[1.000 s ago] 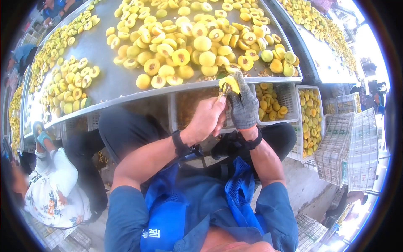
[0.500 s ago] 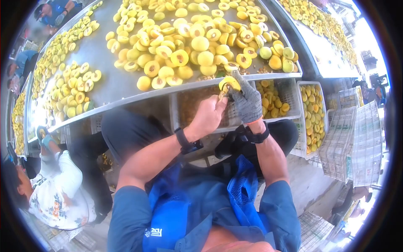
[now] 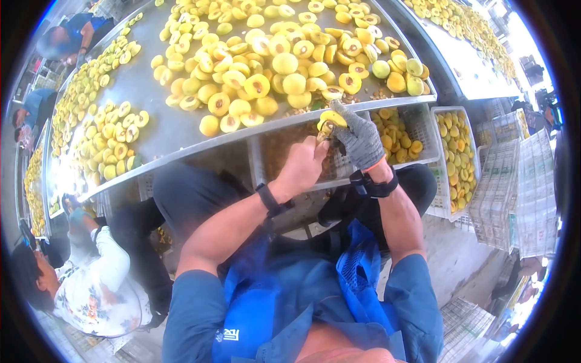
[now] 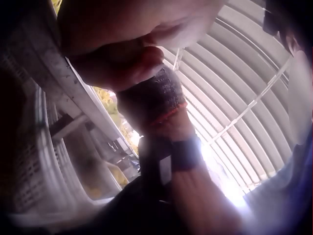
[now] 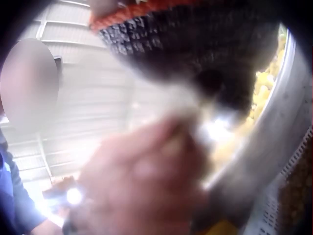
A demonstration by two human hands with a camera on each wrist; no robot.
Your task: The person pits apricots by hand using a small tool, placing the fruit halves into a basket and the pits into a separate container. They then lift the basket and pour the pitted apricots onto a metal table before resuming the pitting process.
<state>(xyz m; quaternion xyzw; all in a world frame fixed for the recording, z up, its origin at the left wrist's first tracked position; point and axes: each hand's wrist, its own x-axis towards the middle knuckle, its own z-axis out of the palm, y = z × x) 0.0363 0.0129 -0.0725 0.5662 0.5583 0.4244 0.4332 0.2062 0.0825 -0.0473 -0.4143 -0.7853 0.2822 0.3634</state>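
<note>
In the head view my bare left hand (image 3: 301, 163) grips a small brass-coloured metal tool (image 3: 324, 131), its tip against an apricot. My right hand (image 3: 361, 140), in a grey knit glove with an orange hem, pinches that yellow apricot (image 3: 332, 118) between its fingers. The two hands meet just in front of the metal table edge. The left wrist view shows the bare hand (image 4: 132, 39) close up, with the gloved hand (image 4: 154, 95) behind it. In the right wrist view the gloved hand (image 5: 195, 44) hangs above the blurred bare hand (image 5: 146, 176).
A metal table (image 3: 158, 130) bears heaps of halved apricots (image 3: 257, 86). Pit fragments lie near its edge. Below stand a crate of apricots (image 3: 423, 158) and another crate (image 3: 454, 118) to its right. Stacked white crates (image 3: 493, 196) stand farther right. A person in a floral top (image 3: 103, 296) sits at left.
The apricot has turned in my gloved fingers, and the tool now lies across its lower side. The left hand has drawn slightly away from the glove. The view has shifted a little.
</note>
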